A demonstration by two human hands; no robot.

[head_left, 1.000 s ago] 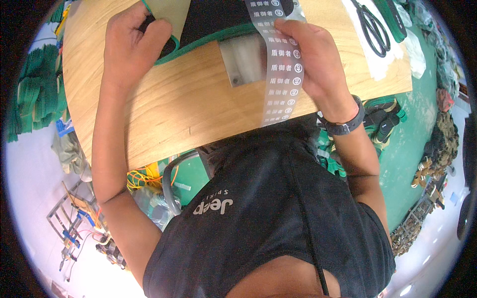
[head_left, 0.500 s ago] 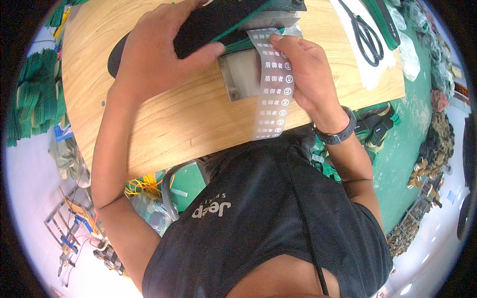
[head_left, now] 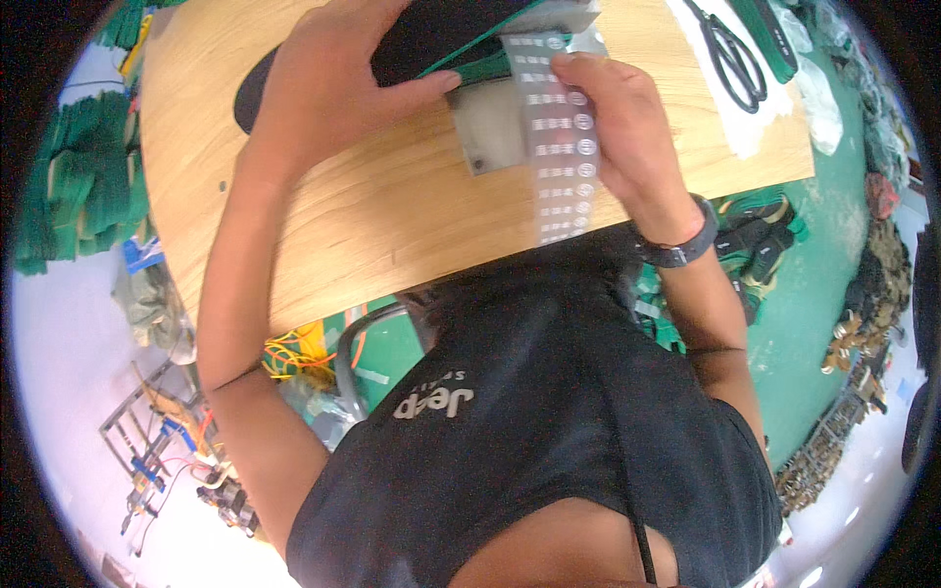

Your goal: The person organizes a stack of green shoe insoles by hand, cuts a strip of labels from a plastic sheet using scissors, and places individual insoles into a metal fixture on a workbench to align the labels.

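My left hand (head_left: 338, 93) spreads over a long black piece (head_left: 431, 41) with a rounded end and green edging. Its thumb points right along the near edge, and its other fingers run past the top of the view. Between the thumb and fingers of my right hand (head_left: 622, 122) is a see-through strip of printed labels (head_left: 557, 147) with repeated white marks. The strip's upper end lies beside the green-edged layers, and its lower end hangs toward the table's front edge. A grey metal plate (head_left: 490, 132) sits under the strip, partly covered.
Black-handled scissors (head_left: 735, 69) lie on white paper at the right of the wooden table (head_left: 392, 225). Next to them is a dark green-edged strap (head_left: 767, 39). Green bundles (head_left: 83, 186) hang at the left; black and green pieces (head_left: 760, 245) lie below the table's right side.
The whole view has shifted slightly, so table and hands appear further right and higher. My right hand still grips the label strip; my left hand stays on the black piece.
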